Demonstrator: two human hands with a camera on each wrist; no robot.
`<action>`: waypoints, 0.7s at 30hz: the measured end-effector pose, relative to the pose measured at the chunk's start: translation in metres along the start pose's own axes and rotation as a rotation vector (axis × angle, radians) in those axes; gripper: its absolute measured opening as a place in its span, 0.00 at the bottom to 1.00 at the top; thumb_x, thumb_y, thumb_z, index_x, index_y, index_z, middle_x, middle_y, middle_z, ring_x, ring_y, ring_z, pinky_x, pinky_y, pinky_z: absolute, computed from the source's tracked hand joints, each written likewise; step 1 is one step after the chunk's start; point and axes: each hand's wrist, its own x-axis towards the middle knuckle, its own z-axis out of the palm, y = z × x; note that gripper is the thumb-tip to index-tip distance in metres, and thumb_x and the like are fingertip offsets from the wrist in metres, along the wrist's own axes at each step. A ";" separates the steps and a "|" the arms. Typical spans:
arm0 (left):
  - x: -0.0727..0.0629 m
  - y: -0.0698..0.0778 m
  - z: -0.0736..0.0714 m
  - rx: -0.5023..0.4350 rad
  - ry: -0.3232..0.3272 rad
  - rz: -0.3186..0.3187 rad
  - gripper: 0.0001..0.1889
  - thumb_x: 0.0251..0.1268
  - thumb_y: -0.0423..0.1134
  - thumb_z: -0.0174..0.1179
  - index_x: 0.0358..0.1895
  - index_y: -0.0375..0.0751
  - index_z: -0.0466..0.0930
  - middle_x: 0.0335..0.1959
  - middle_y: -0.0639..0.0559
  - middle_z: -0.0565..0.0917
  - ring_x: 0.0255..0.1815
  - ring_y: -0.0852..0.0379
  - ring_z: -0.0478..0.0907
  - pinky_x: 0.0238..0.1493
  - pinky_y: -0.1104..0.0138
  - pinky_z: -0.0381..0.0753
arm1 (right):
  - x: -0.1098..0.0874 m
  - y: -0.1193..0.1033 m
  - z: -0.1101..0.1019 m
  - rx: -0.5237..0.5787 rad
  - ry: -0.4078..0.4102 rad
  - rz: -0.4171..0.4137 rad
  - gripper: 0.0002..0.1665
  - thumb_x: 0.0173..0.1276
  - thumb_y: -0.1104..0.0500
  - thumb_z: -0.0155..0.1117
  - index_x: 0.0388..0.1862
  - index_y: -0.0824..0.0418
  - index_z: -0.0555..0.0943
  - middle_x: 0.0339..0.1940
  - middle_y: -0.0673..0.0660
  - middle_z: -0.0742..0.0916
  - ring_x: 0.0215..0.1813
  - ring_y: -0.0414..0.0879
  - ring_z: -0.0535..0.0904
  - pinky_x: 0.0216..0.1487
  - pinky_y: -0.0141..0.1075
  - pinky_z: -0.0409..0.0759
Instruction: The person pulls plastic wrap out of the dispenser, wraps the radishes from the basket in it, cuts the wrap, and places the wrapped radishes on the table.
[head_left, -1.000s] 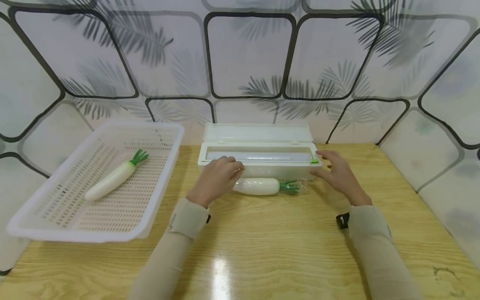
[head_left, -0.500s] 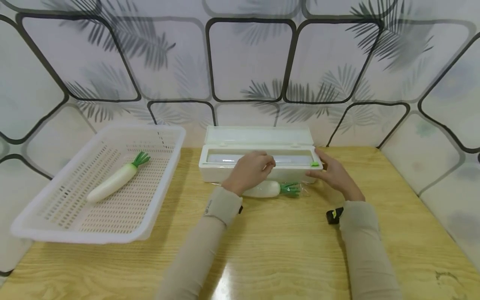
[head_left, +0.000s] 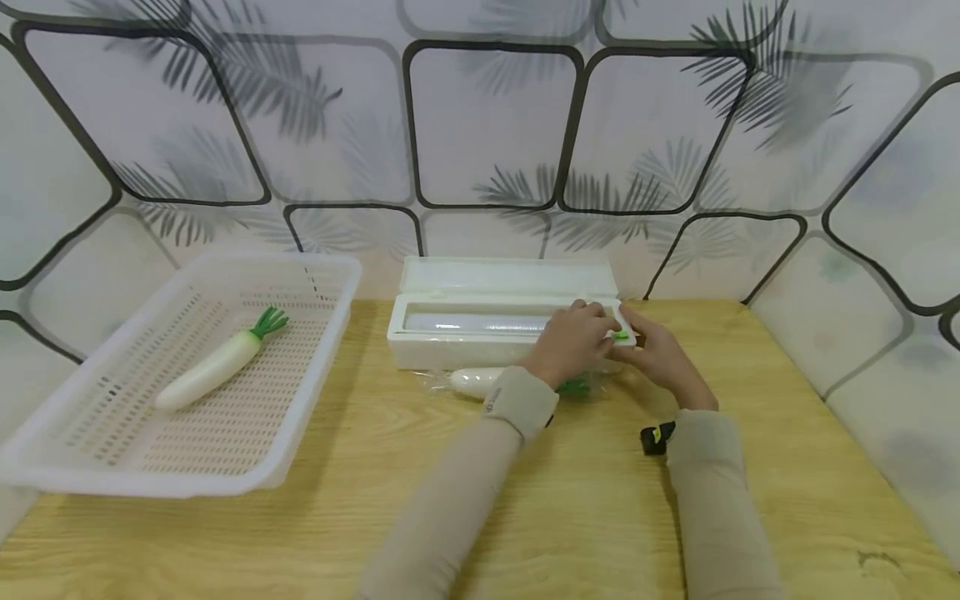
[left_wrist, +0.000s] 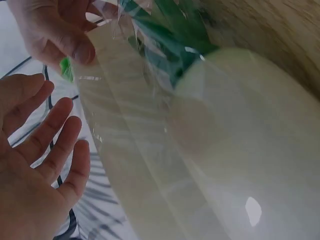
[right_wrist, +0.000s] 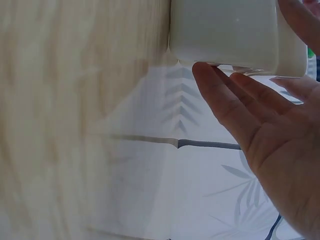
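A white cling film dispenser (head_left: 465,352) stands by the wall, lid (head_left: 510,277) raised, with a film roll (head_left: 472,322) inside. My right hand (head_left: 663,358) holds its right end, thumb at the front and fingers against the end in the right wrist view. My left hand (head_left: 573,340) is over the right part of the dispenser, beside the green slider (head_left: 620,335). Its fingers are spread and loosely bent in the left wrist view. In front of the dispenser lies a white radish (head_left: 474,382) in clear film; my left hand and wrist partly cover it.
A white perforated plastic basket (head_left: 300,417) stands at the left. Inside it lies an unwrapped white radish (head_left: 210,372) with green stalks. A patterned wall (head_left: 487,125) closes off the back of the wooden table (head_left: 600,517).
My left hand has moved right along the dispenser, from near its left half to the green slider. My right hand has closed in on the dispenser's right end.
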 end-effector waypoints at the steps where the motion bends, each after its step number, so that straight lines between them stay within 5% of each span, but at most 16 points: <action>1: 0.002 0.002 0.002 0.003 0.003 0.000 0.14 0.79 0.45 0.55 0.60 0.52 0.85 0.55 0.55 0.83 0.52 0.57 0.78 0.49 0.69 0.79 | -0.001 0.000 0.001 0.000 0.002 0.003 0.49 0.75 0.58 0.65 0.82 0.66 0.46 0.79 0.73 0.59 0.68 0.70 0.70 0.55 0.49 0.81; 4: 0.007 0.006 0.006 0.001 0.017 -0.007 0.13 0.79 0.44 0.56 0.55 0.51 0.88 0.50 0.56 0.84 0.46 0.59 0.78 0.44 0.70 0.79 | -0.002 0.002 0.003 -0.002 0.012 0.001 0.48 0.76 0.61 0.64 0.82 0.68 0.47 0.78 0.74 0.59 0.69 0.70 0.69 0.57 0.52 0.80; 10: 0.013 0.008 0.014 0.014 0.056 -0.052 0.11 0.77 0.41 0.57 0.46 0.48 0.91 0.40 0.55 0.84 0.38 0.59 0.78 0.36 0.70 0.79 | -0.003 0.001 0.005 0.021 0.017 -0.053 0.46 0.75 0.62 0.64 0.80 0.72 0.48 0.76 0.76 0.63 0.66 0.71 0.72 0.53 0.40 0.81; 21: 0.023 0.014 0.019 -0.002 0.077 -0.095 0.10 0.74 0.39 0.58 0.47 0.50 0.90 0.40 0.55 0.83 0.38 0.59 0.77 0.36 0.71 0.79 | -0.002 0.001 0.003 -0.074 0.042 -0.075 0.42 0.75 0.65 0.62 0.79 0.74 0.52 0.75 0.77 0.64 0.68 0.73 0.68 0.62 0.63 0.72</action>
